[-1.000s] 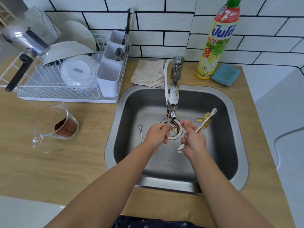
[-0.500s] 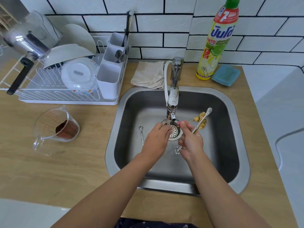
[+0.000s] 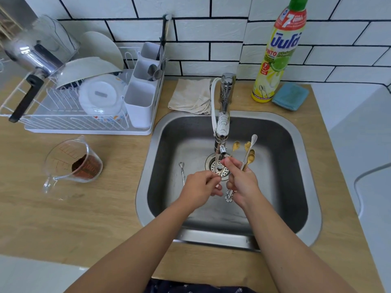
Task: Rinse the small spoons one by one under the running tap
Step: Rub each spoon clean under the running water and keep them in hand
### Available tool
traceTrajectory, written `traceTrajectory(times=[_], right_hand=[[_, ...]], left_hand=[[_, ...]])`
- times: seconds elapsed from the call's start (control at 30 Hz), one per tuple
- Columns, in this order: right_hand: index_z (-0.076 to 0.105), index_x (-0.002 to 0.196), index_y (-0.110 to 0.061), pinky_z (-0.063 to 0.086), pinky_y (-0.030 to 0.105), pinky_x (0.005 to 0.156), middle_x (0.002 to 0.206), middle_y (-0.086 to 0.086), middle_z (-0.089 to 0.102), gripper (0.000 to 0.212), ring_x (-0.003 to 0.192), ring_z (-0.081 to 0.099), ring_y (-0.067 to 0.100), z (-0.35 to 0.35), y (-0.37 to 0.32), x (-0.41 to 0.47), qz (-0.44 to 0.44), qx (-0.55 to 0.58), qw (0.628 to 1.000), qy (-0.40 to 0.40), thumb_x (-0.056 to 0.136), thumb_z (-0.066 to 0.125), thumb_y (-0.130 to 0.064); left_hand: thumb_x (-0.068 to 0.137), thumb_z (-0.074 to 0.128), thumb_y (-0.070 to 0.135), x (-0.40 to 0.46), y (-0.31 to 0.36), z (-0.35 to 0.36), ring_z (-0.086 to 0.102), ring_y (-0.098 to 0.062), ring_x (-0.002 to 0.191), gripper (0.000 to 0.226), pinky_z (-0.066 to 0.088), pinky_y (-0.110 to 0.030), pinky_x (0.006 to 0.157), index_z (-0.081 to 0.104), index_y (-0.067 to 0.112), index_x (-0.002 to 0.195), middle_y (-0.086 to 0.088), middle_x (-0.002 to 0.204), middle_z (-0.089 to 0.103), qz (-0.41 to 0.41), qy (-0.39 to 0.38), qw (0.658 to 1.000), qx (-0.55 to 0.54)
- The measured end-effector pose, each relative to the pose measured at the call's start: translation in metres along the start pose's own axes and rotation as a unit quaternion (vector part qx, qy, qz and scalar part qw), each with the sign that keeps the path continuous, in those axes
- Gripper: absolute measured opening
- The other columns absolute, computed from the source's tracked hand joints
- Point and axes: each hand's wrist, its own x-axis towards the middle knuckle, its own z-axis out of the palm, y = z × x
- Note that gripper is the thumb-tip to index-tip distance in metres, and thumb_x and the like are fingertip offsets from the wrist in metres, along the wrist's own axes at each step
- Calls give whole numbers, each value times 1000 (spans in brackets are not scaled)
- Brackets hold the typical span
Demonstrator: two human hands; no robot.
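Water runs from the tap point(image 3: 221, 132) into the steel sink point(image 3: 304, 144). My right hand point(image 3: 241, 182) grips a bunch of small spoons point(image 3: 249, 154), gold bowls and one silver bowl pointing away, flower-shaped handle ends showing below the fist. Its thumb and forefinger also pinch one gold spoon point(image 3: 235, 146) set apart to the left, by the stream. My left hand point(image 3: 200, 189) pinches the lower end of that spoon's thin handle under the water. One silver spoon point(image 3: 182, 172) lies on the sink floor to the left.
A dish rack point(image 3: 69, 115) with plates, a pan and a white cutlery holder stands back left. A measuring jug point(image 3: 72, 163) with brown powder sits on the wooden counter. Behind the sink lie a beige cloth point(image 3: 190, 96), a detergent bottle point(image 3: 277, 51) and a blue sponge point(image 3: 291, 96).
Both hands have stayed under the tap. The bunch of spoons has tilted more upright, and the single gold spoon's bowl has swung up beside the tap head.
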Motion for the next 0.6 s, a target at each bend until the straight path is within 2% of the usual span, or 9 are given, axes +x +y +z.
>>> traceTrajectory(times=[0.07,0.13,0.23,0.33,0.4,0.47,0.5,0.57,0.6], right_hand=[[73,107,-11,30,20,36,92,1,79,24,38,32,4,1,3,-2,-4,-28,999,-19,90,78,-27],[74,107,-12,36,22,38,85,-4,79,41,40,42,6,4,6,-6,-6,-48,998,-34,81,80,-43],[76,97,-15,35,22,36,88,-2,78,35,43,46,8,6,5,-8,-7,-44,997,-58,90,71,-48],[71,82,-13,34,23,35,60,-2,57,46,42,43,10,4,2,-10,-20,-87,995,-47,100,56,-53],[66,79,-14,38,28,43,57,-5,49,49,48,44,10,3,2,-10,-28,-104,994,-23,102,52,-55],[59,77,-17,38,27,56,60,-9,52,45,56,44,7,1,0,-7,-36,-97,995,12,104,49,-52],[55,76,-19,37,26,57,62,-9,51,43,57,42,6,0,-2,-6,-36,-78,996,22,105,49,-50],[49,73,-19,36,23,52,65,-5,48,42,55,40,7,-4,-5,-4,-23,-20,999,27,106,49,-45],[49,73,-18,38,22,50,67,-4,48,42,55,41,7,-6,-6,-4,-15,3,1000,28,106,50,-44]], left_hand=[[99,62,17,-5,-1,-1,75,-18,64,11,55,-21,62,70,9,98,-3,76,75,-12,-12,997,-77],[99,63,15,-8,0,0,70,-18,56,7,55,-23,58,64,8,98,-4,73,74,-14,-42,990,-133],[97,65,17,-8,3,4,61,-18,49,19,52,-26,53,47,10,96,-9,73,74,-26,-72,984,-161],[96,67,22,-4,4,6,59,-20,46,26,50,-28,50,43,13,94,-9,71,74,-31,-66,991,-116],[94,68,32,-1,5,5,62,-19,46,30,52,-26,50,45,13,95,-8,69,74,-31,-92,993,-65],[91,67,47,3,3,0,66,-17,49,38,54,-24,53,50,14,96,-7,72,75,-42,-136,990,-16],[90,65,53,7,-1,-3,67,-16,50,41,54,-25,54,52,15,95,-6,73,76,-51,-140,989,4],[93,58,59,20,-12,-15,69,-16,58,40,54,-29,61,55,18,91,-6,76,75,-66,-80,992,78],[95,55,57,28,-21,-23,71,-18,70,38,52,-30,67,57,19,93,-7,85,75,-73,-27,985,152]])
